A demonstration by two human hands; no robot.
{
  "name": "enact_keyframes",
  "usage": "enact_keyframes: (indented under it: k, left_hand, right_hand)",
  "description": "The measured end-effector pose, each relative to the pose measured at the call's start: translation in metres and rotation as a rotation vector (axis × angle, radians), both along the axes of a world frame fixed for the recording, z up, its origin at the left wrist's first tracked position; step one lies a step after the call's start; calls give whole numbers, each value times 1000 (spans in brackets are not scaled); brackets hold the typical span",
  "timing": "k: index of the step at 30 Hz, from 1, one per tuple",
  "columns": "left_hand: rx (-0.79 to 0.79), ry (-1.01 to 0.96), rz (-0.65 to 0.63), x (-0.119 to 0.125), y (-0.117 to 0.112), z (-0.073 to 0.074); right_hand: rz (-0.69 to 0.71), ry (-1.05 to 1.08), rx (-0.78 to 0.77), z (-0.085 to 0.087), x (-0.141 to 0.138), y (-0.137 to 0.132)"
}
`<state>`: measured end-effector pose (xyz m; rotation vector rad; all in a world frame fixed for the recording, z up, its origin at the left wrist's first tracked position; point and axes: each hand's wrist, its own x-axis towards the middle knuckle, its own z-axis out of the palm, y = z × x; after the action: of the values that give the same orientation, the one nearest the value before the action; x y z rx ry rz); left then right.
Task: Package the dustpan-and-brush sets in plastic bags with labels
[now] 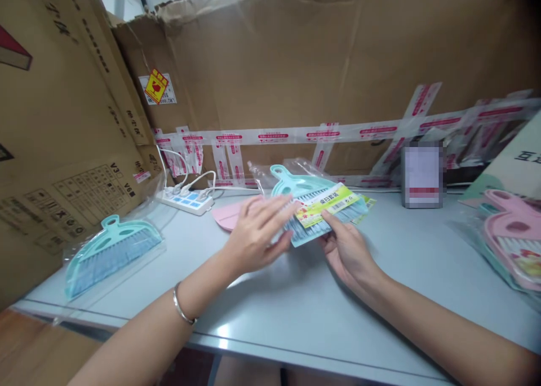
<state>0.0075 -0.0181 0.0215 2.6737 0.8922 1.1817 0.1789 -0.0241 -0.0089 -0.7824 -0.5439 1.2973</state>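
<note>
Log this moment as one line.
left hand holds teal brush | right hand pinches label card | pink dustpan behind, on table

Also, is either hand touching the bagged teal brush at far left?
No: left hand and right hand are on the labelled brush; the bagged brush lies apart.

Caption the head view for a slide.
Left hand flat on a teal brush, right hand pinching its yellow label, over a grey table; second teal brush lies left.
</note>
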Motion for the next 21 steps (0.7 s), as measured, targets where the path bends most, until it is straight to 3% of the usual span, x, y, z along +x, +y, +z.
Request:
enact_keyframes:
  k: [3,5,8,11,16,21]
  left_hand:
    - [-94,-476,232,-4,10,-1]
    - [-379,-771,339,-5,21,-3]
    - [-967,-967,223,-3,31,-4]
    - [-1298,-952,30,4,28,-5]
    - [-1297,-894,-107,21,10,-15]
    - [-1185,-902,-59,22,10,-23]
  right_hand:
    - [-9,-15,27,3,-1,-3]
    - [28,-51,35,4,-3,-6]
    - [71,-103,22,1,-6,-10]
    - [59,-145,6,-6,-7,-10]
    - [14,-189,16,-15,-10,-5]
    - [127,-178,-40,-8,-9,-5]
